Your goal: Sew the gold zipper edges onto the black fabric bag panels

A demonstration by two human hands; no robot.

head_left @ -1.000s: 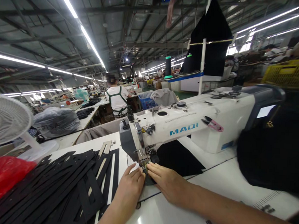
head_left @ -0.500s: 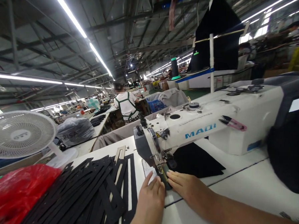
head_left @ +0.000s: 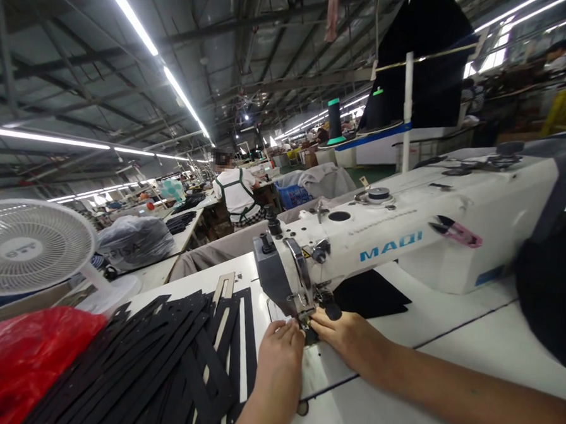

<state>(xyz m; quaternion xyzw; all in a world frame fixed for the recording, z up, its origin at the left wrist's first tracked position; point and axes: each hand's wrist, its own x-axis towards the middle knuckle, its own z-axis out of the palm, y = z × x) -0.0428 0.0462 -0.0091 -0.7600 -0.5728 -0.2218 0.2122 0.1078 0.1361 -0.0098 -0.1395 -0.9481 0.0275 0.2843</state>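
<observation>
A white MAQI sewing machine (head_left: 395,237) stands on the white table (head_left: 446,366). My left hand (head_left: 279,357) lies palm down just left of the presser foot (head_left: 306,311), fingers together and pressing on a small dark piece there. My right hand (head_left: 347,335) lies flat to the right of the foot, fingertips on the same piece. The piece itself is mostly hidden by my fingers. A black fabric sheet (head_left: 368,292) lies under the machine arm behind my right hand.
A pile of black cut frames (head_left: 161,364) lies left of my hands. A red bag (head_left: 19,356) and a white fan (head_left: 25,246) are at far left. Pink-handled snips (head_left: 457,230) rest on the machine. A dark bag (head_left: 554,296) sits at right. Another person (head_left: 234,193) works farther back.
Both hands have slid forward, closer under the presser foot, and the black fabric sheet has shifted a little toward the back. The camera has turned slightly.
</observation>
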